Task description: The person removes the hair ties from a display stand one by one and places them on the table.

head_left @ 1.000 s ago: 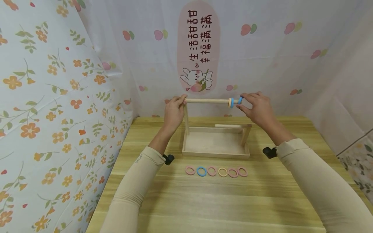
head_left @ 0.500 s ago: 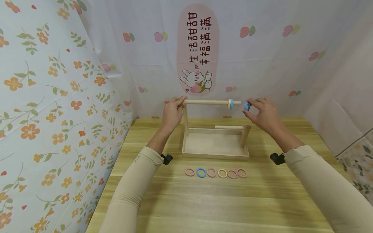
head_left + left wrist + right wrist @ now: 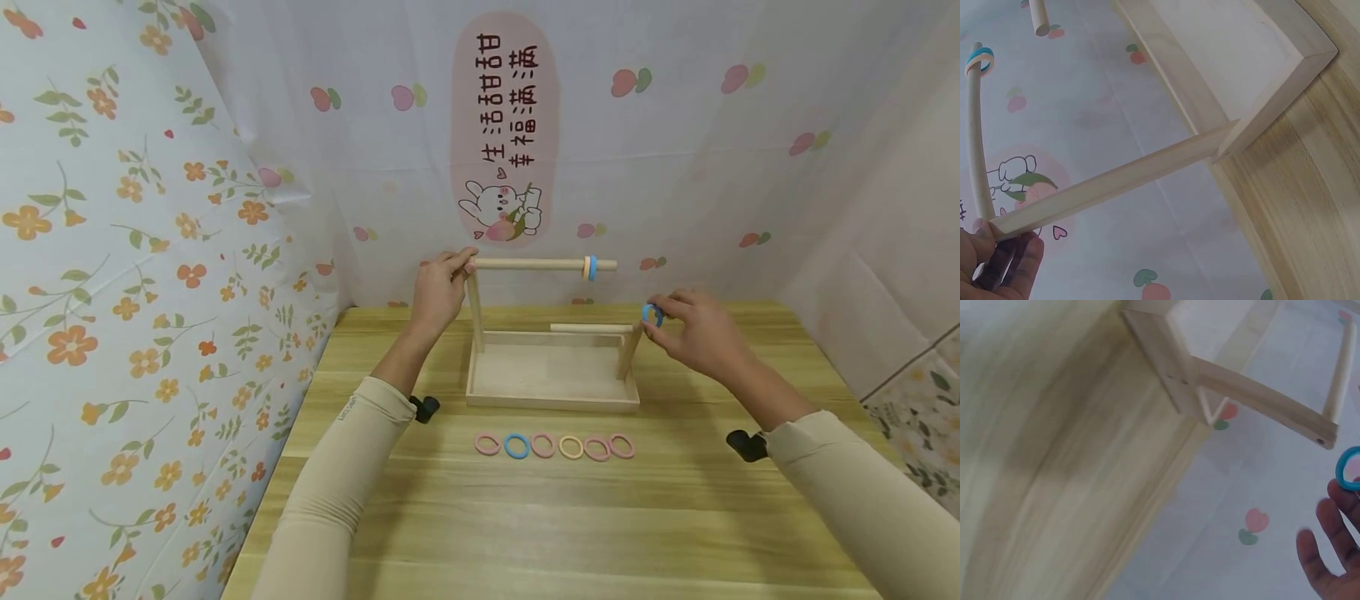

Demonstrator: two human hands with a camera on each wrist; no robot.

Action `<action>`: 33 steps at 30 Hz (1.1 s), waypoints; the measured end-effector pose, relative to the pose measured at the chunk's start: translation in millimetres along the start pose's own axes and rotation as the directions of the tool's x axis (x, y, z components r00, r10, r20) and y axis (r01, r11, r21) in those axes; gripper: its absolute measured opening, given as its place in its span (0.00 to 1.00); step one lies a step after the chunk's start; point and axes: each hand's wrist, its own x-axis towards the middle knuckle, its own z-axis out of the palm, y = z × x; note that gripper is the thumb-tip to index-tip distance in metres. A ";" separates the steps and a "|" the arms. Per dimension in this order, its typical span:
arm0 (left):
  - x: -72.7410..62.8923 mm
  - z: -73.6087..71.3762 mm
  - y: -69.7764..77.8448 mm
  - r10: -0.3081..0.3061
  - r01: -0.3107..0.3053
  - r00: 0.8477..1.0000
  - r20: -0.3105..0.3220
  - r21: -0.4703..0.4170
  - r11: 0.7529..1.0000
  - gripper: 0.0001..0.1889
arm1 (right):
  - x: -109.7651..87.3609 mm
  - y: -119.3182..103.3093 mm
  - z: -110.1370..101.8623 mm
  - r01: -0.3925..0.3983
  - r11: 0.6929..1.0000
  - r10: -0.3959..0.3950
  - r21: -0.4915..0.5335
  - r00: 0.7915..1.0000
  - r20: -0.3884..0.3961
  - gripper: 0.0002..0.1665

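Observation:
My left hand (image 3: 441, 292) grips the top of the tall left post (image 3: 476, 312) of a wooden stand, where the upper rod (image 3: 525, 264) joins it. Near that rod's free right end hang a cream ring (image 3: 587, 267) and a blue ring (image 3: 593, 267). Between thumb and fingers, my right hand (image 3: 701, 333) pinches another blue ring (image 3: 1340, 470), apart from the upper rod and beside the top of the short right post (image 3: 628, 357). From this post a lower rod (image 3: 585, 328) points left. In the right wrist view, that hand is partly cut off by the frame edge.
The stand's shallow tray base (image 3: 552, 405) sits on the wood-grain table (image 3: 570, 533). A row of several rings lies in front of it, among them a blue ring (image 3: 516, 457) and a yellow ring (image 3: 571, 458). Printed cloth (image 3: 375, 150) hangs behind and at the sides.
My right hand has drawn the blue ring off the upper rod's free end, then carried it right and down beside the short post. The left hand keeps its grip on the tall post.

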 end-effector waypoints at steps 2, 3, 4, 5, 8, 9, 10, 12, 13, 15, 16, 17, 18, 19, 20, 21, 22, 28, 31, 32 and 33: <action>0.4 -0.6 0.1 0.002 -0.002 1.000 -0.001 -0.002 1.000 0.19 | -7.5 0.8 0.1 0.007 1.000 -0.007 0.012 0.999 0.041 0.22; 0.7 -0.7 -0.1 0.001 -0.001 1.000 0.000 -0.003 1.000 0.19 | -11.4 0.3 -0.2 0.007 1.000 -0.008 0.015 0.998 0.059 0.21; 0.7 -0.7 0.1 0.000 0.000 1.000 0.002 -0.003 1.000 0.18 | -15.4 0.2 -0.3 0.011 1.000 -0.013 0.023 0.997 0.071 0.20; 0.8 -0.5 0.2 0.000 0.000 1.000 0.002 -0.003 1.000 0.18 | -19.1 0.2 -0.2 0.019 0.999 -0.021 0.028 0.996 0.081 0.20; 0.9 -0.4 0.1 -0.002 0.002 1.000 0.002 0.002 1.000 0.19 | -29.2 -1.1 0.9 0.040 0.998 -0.045 0.048 0.994 0.099 0.22; 0.8 -0.3 0.1 -0.004 0.004 1.000 0.002 0.003 1.000 0.19 | -32.5 -1.7 1.1 0.046 0.998 -0.051 0.053 0.994 0.101 0.22; 0.7 -0.3 0.1 -0.005 0.005 1.000 0.002 0.005 1.000 0.19 | -35.5 -1.7 2.1 0.055 0.997 -0.061 0.062 0.993 0.105 0.23; 0.6 -0.2 0.4 -0.008 0.008 1.000 0.002 0.006 1.000 0.19 | -41.6 -1.7 4.0 0.062 0.996 -0.070 0.071 0.991 0.112 0.23; 0.5 -0.2 0.5 -0.010 0.010 1.000 0.002 0.006 1.000 0.19 | -44.7 -1.1 5.3 0.070 0.995 -0.078 0.071 0.991 0.113 0.24; 0.4 -0.1 0.7 -0.015 0.015 1.000 0.003 0.005 1.000 0.19 | -50.7 -0.5 8.2 0.079 0.993 -0.089 0.084 0.989 0.120 0.24; 0.3 0.0 0.8 -0.016 0.016 1.000 0.004 0.005 1.000 0.19 | -53.7 -0.4 9.6 0.086 0.992 -0.096 0.089 0.988 0.123 0.24; 0.3 0.0 0.9 -0.018 0.018 1.000 0.005 0.005 1.000 0.19 | -56.9 -0.4 10.7 0.090 0.991 -0.102 0.095 0.987 0.127 0.25; 0.3 0.2 0.9 -0.019 0.019 1.000 0.005 0.005 1.000 0.19 | -60.0 -0.7 11.9 0.095 0.990 -0.109 0.104 0.985 0.131 0.26; 0.1 0.1 1.1 -0.019 0.019 1.000 0.005 0.004 1.000 0.19 | -63.0 -0.7 13.3 0.103 0.988 -0.118 0.114 0.984 0.134 0.26; 0.1 0.1 1.3 -0.019 0.019 1.000 0.005 0.005 1.000 0.19 | -65.9 -1.3 14.4 0.107 0.986 -0.124 0.125 0.983 0.138 0.26; 0.0 0.2 1.3 -0.017 0.017 1.000 0.004 0.005 1.000 0.19 | -68.7 -2.0 15.2 0.112 0.985 -0.131 0.133 0.981 0.141 0.27; -0.1 0.1 1.5 -0.017 0.017 1.000 0.004 0.006 1.000 0.19 | -71.4 -2.8 16.1 0.113 0.984 -0.134 0.141 0.980 0.145 0.27; -0.4 0.8 1.9 -0.019 0.019 1.000 0.000 -0.001 1.000 0.19 | -88.2 -6.1 21.4 0.081 0.980 -0.115 0.180 0.975 0.189 0.26; -0.5 1.0 1.9 -0.024 0.024 1.000 0.000 -0.005 1.000 0.19 | -96.6 -6.2 25.4 0.091 0.977 -0.129 0.193 0.972 0.196 0.25; -0.6 0.9 1.9 -0.027 0.027 1.000 0.001 -0.009 1.000 0.19 | -99.2 -5.7 27.2 0.107 0.975 -0.145 0.195 0.971 0.190 0.25; -0.7 1.0 2.0 -0.030 0.030 1.000 0.001 -0.012 0.999 0.19 | -101.8 -5.2 29.3 0.121 0.973 -0.158 0.196 0.969 0.187 0.25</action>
